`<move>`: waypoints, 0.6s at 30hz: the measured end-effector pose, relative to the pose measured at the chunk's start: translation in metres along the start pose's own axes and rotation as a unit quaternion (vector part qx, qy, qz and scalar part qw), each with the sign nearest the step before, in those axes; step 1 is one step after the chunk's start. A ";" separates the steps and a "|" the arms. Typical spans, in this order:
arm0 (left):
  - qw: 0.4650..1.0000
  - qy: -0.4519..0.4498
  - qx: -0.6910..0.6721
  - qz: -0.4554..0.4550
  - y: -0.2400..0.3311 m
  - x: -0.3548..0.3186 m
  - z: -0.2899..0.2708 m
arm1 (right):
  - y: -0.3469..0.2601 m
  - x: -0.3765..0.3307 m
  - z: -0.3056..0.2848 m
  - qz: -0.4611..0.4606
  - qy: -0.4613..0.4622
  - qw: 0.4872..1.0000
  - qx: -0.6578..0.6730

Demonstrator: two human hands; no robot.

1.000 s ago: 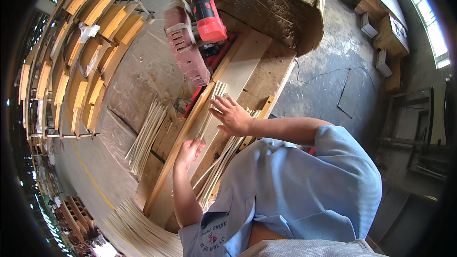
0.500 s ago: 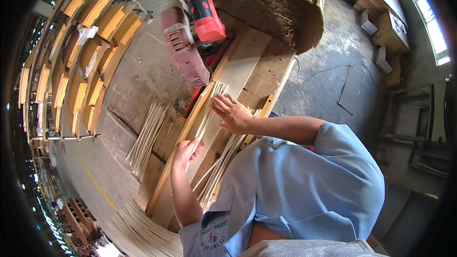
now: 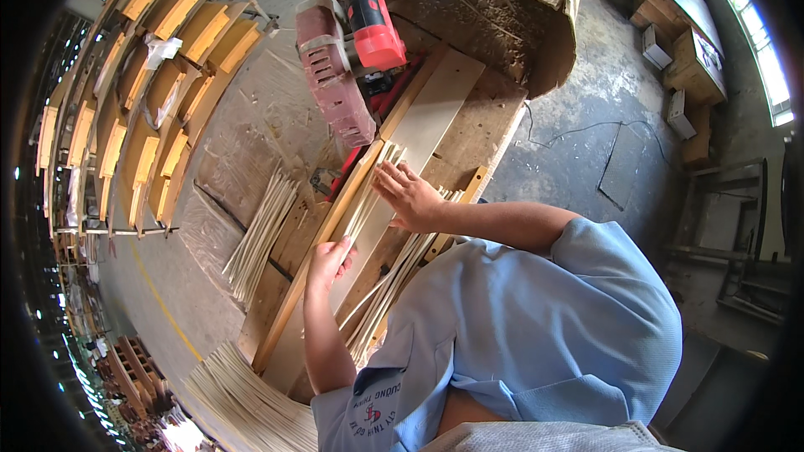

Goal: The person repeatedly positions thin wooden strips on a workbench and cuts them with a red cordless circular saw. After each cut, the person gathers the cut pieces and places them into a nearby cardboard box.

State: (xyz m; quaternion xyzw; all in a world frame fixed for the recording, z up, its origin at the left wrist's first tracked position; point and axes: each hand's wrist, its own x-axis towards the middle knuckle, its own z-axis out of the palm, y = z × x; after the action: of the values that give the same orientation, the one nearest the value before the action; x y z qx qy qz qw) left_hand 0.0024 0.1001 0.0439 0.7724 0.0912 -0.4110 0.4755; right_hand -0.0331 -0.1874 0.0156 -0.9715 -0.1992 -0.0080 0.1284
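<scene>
A bundle of thin pale wooden strips (image 3: 365, 206) lies along a wooden guide rail (image 3: 289, 305) on the workbench. My left hand (image 3: 332, 261) is closed around the near end of the bundle, thumb on top. Farther up, my right hand (image 3: 409, 198) rests on the strips near their far end, its fingers stretched out and flat. Just beyond those far ends stands a red and black power saw (image 3: 368, 17) with a dusty guard (image 3: 333, 75). The guard hides most of its blade area.
More strips (image 3: 261, 238) lie left of the rail, others (image 3: 389, 297) by my body, and a large pile (image 3: 243, 398) at the lower left. An open cardboard box (image 3: 553, 33) surrounds the saw's far side. A rack of curved wooden parts (image 3: 159, 100) stands at left.
The whole view has shifted slightly. Both hands keep nearly the same places on the strips, and the saw looks unmoved on the bench.
</scene>
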 end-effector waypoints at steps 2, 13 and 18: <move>0.999 0.031 0.014 0.036 -0.003 -0.002 0.005 | 0.000 -0.002 0.003 0.000 0.008 1.000 0.003; 0.969 0.115 0.170 0.134 -0.005 -0.005 0.003 | 0.001 0.000 0.004 0.002 -0.001 0.999 0.032; 0.993 0.042 0.087 0.061 0.001 -0.005 -0.001 | 0.001 0.000 0.003 0.006 -0.020 1.000 0.017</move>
State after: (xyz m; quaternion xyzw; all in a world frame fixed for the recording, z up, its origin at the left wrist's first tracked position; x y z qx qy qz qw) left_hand 0.0005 0.1021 0.0482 0.8316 0.0274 -0.3551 0.4261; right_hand -0.0329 -0.1877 0.0124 -0.9703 -0.1959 0.0156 0.1409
